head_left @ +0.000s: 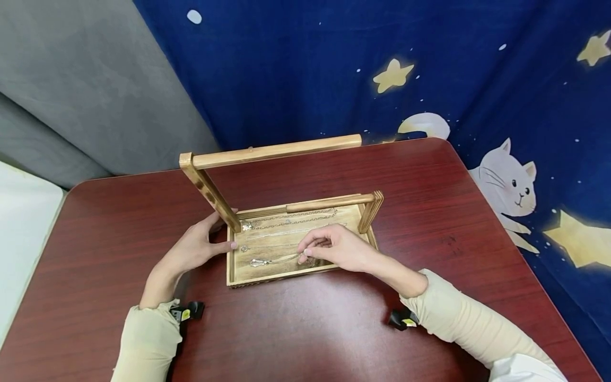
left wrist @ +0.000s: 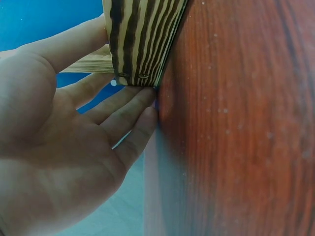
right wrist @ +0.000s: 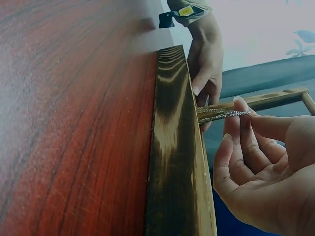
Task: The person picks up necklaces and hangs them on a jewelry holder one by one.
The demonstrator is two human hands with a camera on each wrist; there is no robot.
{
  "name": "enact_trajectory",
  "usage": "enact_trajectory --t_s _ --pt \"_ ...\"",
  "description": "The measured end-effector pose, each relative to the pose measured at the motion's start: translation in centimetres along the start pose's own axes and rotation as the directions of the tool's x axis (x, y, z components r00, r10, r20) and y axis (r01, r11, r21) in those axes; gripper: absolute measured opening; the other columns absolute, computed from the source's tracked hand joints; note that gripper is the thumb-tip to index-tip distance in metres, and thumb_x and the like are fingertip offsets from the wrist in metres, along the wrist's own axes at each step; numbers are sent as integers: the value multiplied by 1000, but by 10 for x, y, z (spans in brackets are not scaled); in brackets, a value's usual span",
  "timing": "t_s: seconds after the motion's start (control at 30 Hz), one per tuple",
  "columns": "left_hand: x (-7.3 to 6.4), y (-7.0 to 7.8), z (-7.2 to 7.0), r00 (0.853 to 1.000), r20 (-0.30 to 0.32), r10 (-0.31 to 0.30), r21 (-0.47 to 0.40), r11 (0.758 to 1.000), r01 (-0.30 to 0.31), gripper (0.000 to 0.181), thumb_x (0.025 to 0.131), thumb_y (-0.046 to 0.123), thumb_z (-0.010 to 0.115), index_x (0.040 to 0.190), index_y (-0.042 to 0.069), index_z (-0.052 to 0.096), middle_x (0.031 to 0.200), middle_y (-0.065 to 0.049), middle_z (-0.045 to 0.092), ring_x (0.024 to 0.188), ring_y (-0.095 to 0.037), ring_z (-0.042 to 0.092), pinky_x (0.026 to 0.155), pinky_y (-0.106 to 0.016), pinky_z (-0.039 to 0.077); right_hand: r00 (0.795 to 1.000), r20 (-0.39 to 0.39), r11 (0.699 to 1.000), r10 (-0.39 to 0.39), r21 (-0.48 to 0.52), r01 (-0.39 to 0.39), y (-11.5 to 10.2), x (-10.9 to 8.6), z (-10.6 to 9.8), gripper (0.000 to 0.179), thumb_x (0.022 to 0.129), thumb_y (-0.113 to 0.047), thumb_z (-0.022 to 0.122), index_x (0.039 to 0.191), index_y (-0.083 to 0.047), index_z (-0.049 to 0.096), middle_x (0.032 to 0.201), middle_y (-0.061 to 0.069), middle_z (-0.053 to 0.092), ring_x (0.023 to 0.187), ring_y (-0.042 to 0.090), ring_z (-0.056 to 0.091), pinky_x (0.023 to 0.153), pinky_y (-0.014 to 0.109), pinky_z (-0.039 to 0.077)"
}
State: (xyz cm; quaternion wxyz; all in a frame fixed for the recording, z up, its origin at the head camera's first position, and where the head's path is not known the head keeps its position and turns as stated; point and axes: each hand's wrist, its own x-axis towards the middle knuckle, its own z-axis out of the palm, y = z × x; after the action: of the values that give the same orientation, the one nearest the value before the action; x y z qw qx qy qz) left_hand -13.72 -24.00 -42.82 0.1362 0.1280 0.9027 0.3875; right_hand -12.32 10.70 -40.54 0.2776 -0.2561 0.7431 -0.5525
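In the head view a wooden tray with raised handles holds several necklaces. My right hand pinches the end of a necklace between thumb and fingertips over the tray's front right part. Its doubled chain stretches away from the fingertips in the right wrist view. The silvery pendant lies toward the front left of the tray. At the left end, my left hand holds the tray, thumb over the rim and the other fingers by the rear corner. The dark-striped end panel shows beside those fingers.
A chain necklace lies along the tray's back, with thinner chains in front of it. The rear handle bar stands tall on its left post; a second bar sits lower. The red-brown table borders a blue curtain.
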Motion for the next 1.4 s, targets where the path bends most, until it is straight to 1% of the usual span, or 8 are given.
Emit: enact_trajectory --t_s 0.23,0.43,0.5,0.67,0.8,0.9,1.13,1.4 --pt "0 0 0 1000 -11 9 5 1000 -9 72 87 26 79 149 18 43 142 -9 55 138 -30 40 108 -54 32 1000 -5 1000 -15 14 15 -2 -2 0 16 98 -9 62 108 0 71 94 4 76 94 30 71 85 50 53" --pt "0 0 0 1000 -16 9 3 1000 -9 72 87 25 80 149 19 44 140 -9 56 137 -30 41 107 -54 32 995 -59 996 -83 16 84 -8 -4 -1 12 97 -7 62 103 -3 71 92 10 74 89 24 70 81 34 55" --pt "0 0 0 1000 -18 8 5 1000 -8 72 87 25 80 149 19 44 140 -9 56 137 -30 42 107 -54 32 992 -78 995 -97 20 99 -10 -5 -1 12 97 -7 62 103 -2 71 92 14 73 89 25 70 81 34 55" --pt "0 0 0 1000 -28 -2 10 1000 2 72 86 26 81 148 19 45 138 -10 57 135 -31 44 107 -54 33 993 -90 995 -76 61 82 -13 -7 -2 13 97 -5 61 104 2 69 93 20 71 88 35 68 80 46 55" --pt "1 1 0 999 -35 -17 0 1000 17 72 84 28 82 146 20 47 137 -9 58 134 -31 45 106 -54 34 995 -93 994 -46 97 55 -13 -8 -3 12 97 -4 61 104 2 69 94 24 69 87 42 66 74 41 56" --pt "1 1 0 999 -32 -28 -3 1000 28 72 84 30 82 146 21 47 137 -10 58 133 -31 47 105 -54 35 995 -98 993 -34 112 45 -13 -9 -3 14 97 -5 61 106 4 68 95 25 68 86 40 66 72 36 56" --pt "0 2 -1 999 -28 -41 -4 999 41 71 84 31 82 146 21 47 136 -10 59 132 -32 48 106 -54 35 995 -96 987 -36 151 51 -15 -9 -2 16 97 -8 62 106 4 68 97 22 69 85 41 65 74 39 56" --pt "0 1 0 999 -31 -42 -1 999 42 71 84 31 82 145 22 48 135 -9 60 132 -32 48 105 -54 35 994 -98 977 -37 204 56 -20 -11 -2 12 93 -6 68 103 1 68 87 23 66 78 36 64 69 35 54"
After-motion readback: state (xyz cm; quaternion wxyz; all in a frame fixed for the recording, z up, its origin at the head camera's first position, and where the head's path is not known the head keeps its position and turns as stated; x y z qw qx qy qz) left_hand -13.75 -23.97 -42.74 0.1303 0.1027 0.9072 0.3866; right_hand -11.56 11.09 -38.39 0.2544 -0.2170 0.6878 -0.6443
